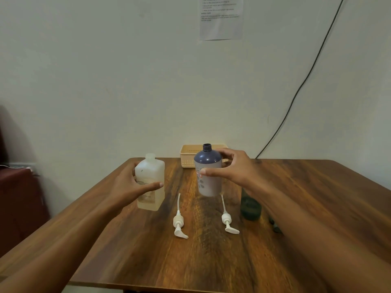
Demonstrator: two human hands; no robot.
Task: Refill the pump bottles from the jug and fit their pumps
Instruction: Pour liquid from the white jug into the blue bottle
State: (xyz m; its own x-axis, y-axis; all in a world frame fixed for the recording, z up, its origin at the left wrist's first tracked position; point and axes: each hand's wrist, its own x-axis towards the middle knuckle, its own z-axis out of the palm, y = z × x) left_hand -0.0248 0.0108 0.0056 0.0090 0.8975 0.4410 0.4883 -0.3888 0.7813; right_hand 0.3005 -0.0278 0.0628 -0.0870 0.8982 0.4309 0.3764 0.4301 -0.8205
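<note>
Left hand clasps clear bottle, right hand purple.

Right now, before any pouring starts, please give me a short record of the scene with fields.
left hand: grips the clear square bottle, no pump fitted
right hand: grips the purple-topped bottle, neck open
pumps: two, white, lying loose on the table
basket: beige, at the table's far edge
dark green object: partly hidden by the right arm
</note>
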